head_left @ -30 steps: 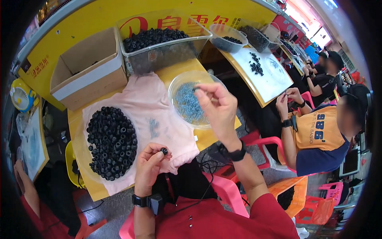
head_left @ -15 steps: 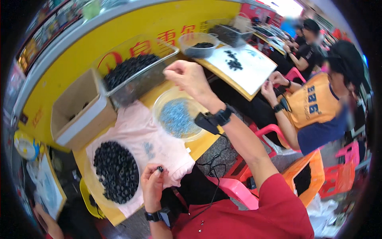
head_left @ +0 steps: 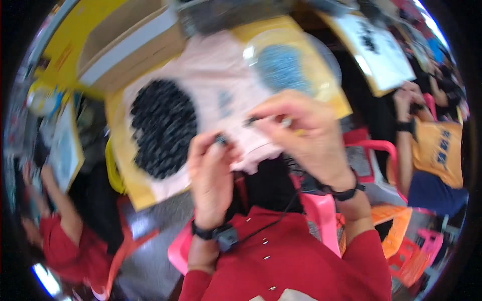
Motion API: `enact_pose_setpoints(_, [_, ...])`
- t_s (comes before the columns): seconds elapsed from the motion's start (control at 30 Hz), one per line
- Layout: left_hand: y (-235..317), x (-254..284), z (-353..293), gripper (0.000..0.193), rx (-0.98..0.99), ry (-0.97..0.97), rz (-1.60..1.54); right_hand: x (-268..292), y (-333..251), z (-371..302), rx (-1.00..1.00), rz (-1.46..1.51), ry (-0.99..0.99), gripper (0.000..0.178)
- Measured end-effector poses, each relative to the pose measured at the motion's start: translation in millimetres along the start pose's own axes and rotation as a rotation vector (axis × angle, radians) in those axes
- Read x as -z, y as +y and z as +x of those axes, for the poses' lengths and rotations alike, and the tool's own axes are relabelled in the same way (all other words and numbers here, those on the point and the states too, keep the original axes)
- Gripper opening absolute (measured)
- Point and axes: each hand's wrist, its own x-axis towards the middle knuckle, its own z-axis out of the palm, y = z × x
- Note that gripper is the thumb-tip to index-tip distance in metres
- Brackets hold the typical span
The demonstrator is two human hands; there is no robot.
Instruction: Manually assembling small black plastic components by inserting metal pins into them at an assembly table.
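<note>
My left hand [head_left: 211, 173] is closed, pinching a small black cylindrical part [head_left: 221, 139] between thumb and fingertips. Close by on the right, my right hand [head_left: 314, 135] is also in a pinch, with a small dark piece [head_left: 249, 121] at its fingertips; blur hides its exact shape. Both hands hover over the near edge of a pale pink cloth [head_left: 211, 67]. To the left of them, many black cylindrical parts [head_left: 163, 130] lie heaped on a round tray. Beyond my right hand, a clear round tub [head_left: 251, 52] holds tiny blue-grey pieces [head_left: 281, 67].
An open cardboard box [head_left: 128, 47] and a clear plastic bin [head_left: 226, 20] stand at the table's back. A pink chair [head_left: 321, 220] is beside me. Other people sit at both sides, one in an orange vest [head_left: 439, 150] on the right.
My right hand has come down and toward me from near the back bin, now beside my left hand. A dark piece shows at its fingertips. The view has shifted downward.
</note>
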Motion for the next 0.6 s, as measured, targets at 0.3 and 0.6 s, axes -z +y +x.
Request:
enact_pose_setpoints(0.3, [-2.0, 12.5, -2.1, 0.022, 0.065, -0.009, -0.075, -23.4, 8.2, 1.5, -0.065, 0.063, -0.095, 0.014])
enact_pose_setpoints(0.6, [-6.3, 16.3, 4.9, 0.020, 0.010, -0.026, -0.021, -29.0, 16.4, 9.5, 0.101, -0.088, -0.173, 0.014])
